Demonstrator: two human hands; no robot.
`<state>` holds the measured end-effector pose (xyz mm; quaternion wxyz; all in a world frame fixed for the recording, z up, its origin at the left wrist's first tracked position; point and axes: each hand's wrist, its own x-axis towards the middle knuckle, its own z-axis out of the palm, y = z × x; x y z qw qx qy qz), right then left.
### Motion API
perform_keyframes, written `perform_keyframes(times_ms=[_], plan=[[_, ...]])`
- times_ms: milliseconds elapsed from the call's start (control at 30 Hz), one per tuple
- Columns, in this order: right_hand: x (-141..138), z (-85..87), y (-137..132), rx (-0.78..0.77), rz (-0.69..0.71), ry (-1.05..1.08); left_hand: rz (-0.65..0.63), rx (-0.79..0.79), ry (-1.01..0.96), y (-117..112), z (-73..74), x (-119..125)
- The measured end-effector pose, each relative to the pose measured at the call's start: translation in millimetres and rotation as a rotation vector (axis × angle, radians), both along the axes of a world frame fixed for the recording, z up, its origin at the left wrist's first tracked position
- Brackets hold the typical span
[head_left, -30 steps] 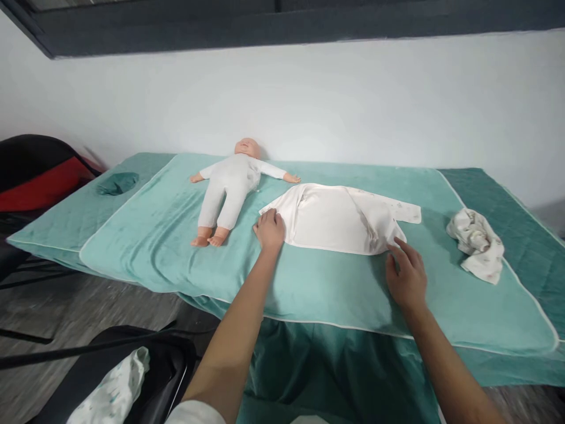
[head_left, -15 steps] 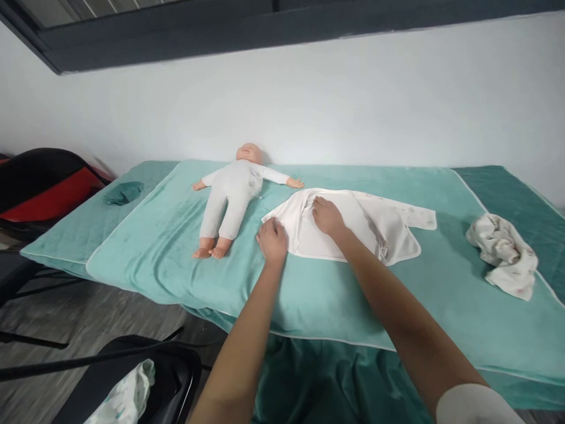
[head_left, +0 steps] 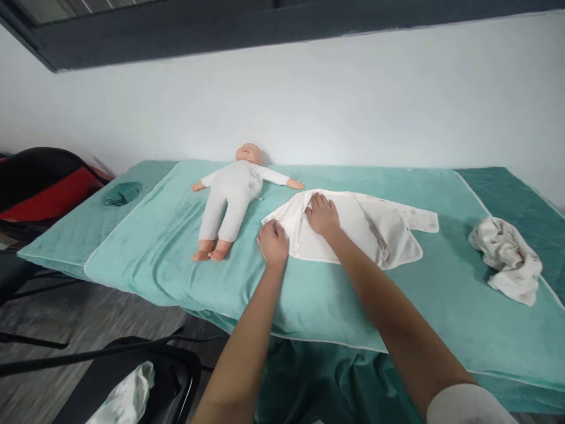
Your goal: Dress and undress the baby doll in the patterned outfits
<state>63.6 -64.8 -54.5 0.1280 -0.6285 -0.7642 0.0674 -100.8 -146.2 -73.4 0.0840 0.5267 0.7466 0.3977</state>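
A white baby shirt (head_left: 348, 224) with a faint print on one sleeve is spread on the green bed cover, its front flap opened to the plain inside. My left hand (head_left: 272, 241) has its fingers curled on the shirt's left sleeve near the cuff. Flat on the cloth near the neckline lies my right hand (head_left: 323, 215), fingers stretched out. The shirt's right sleeve points right, and its lower right corner is rumpled. To the left, a baby doll (head_left: 232, 188) in a white bodysuit lies on its back, arms spread.
A crumpled printed cloth (head_left: 507, 256) lies at the right of the massage bed (head_left: 176, 235), which has a face hole (head_left: 122, 193) at its left end. A black chair (head_left: 172, 377) with a printed cloth (head_left: 128, 394) stands below left. A wall runs behind.
My right hand has shifted slightly left and flattened, its bent fingers now stretched out on the shirt. My left hand stays at the sleeve.
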Motion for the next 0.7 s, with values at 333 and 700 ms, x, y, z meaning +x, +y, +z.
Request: perform_keyframes(times_ms=[333, 700], plan=[[42.8, -6.9, -42.2, 0.071, -0.039, -0.013, -0.01, 0.045, -0.014, -1.8, 0.1, -3.1], [54.2, -3.7, -97.1, 0.049, 0.088, -0.035, -0.143, 0.345, 0.042, -18.5, 40.3, -53.2]])
